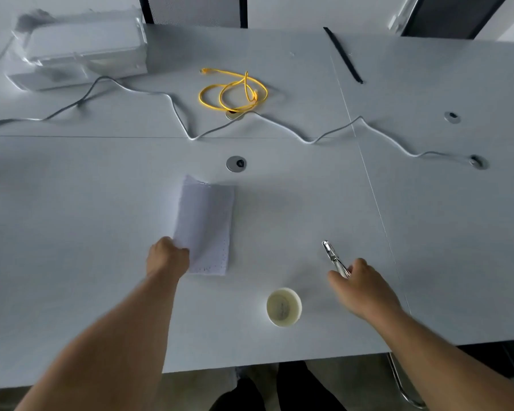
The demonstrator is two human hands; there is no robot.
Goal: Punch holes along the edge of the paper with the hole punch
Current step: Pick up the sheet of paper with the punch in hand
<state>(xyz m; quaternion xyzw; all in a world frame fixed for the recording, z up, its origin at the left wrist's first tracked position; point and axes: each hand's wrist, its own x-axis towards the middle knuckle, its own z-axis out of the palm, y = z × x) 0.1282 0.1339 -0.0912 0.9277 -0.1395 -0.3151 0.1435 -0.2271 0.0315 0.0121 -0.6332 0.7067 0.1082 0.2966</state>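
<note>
While left hand grips paper | right hand fingers closing on hole punch | cup contents unclear

The right hand covers the hole punch handles; the left hand hides the paper's near-left corner.

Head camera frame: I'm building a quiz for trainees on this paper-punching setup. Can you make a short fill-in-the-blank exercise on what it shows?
1. The left hand grips the near-left corner of the ____, which lies on the table.
2. The right hand is at the handles of the metal ____.
3. The coiled cable farther back on the table is ____ in colour.
4. The roll of tape lies between the two ____.

Missing words: paper; hole punch; yellow; hands
</note>
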